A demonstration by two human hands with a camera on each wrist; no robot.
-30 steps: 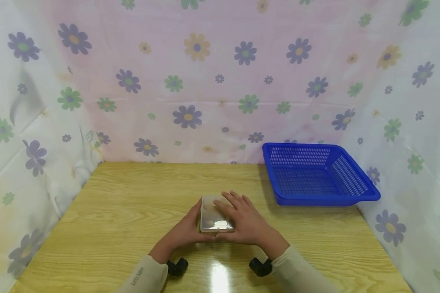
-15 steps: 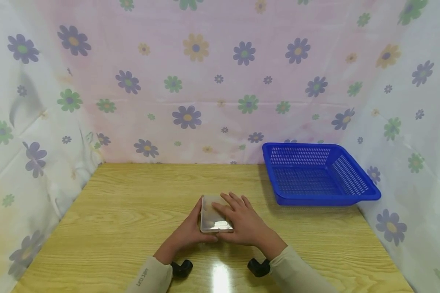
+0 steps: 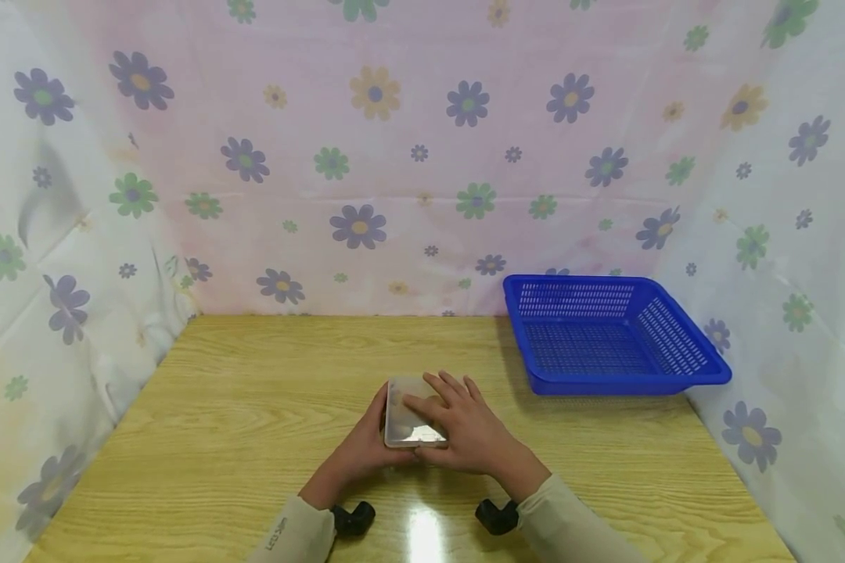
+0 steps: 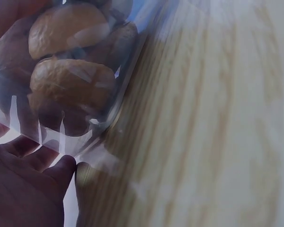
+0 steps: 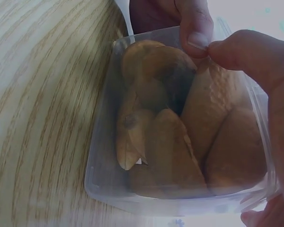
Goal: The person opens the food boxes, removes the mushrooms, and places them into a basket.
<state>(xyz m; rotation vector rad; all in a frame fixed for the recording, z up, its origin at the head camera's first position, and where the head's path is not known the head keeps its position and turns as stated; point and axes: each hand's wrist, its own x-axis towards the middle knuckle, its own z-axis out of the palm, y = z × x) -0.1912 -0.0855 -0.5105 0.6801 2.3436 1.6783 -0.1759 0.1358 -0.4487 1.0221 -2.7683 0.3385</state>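
Observation:
A clear plastic food box [image 3: 399, 426] with a lid sits between both hands at the middle of the wooden table. Several brown, wrinkled, bread-like pieces [image 5: 175, 146] fill it, seen through its wall in the right wrist view. My left hand [image 3: 362, 452] grips the box's left side, thumb along the front. Over the lid's right part spreads my right hand [image 3: 473, 432], its thumb at the front edge and index finger on top. Both thumb tips meet at the front wall. In the left wrist view the left fingers [image 4: 57, 165] touch the box's bottom edge.
A blue perforated plastic basket [image 3: 591, 383] stands at the table's back right. Flowered cloth [image 3: 394, 180] hangs behind and at both sides. Black angled pieces [image 3: 354, 518] show beside the wrists. Wooden tabletop [image 3: 253, 391] surrounds the box.
My right index finger has slid slightly left over the lid. The left wrist and sleeve have shifted a little right. The box stays nearly in place.

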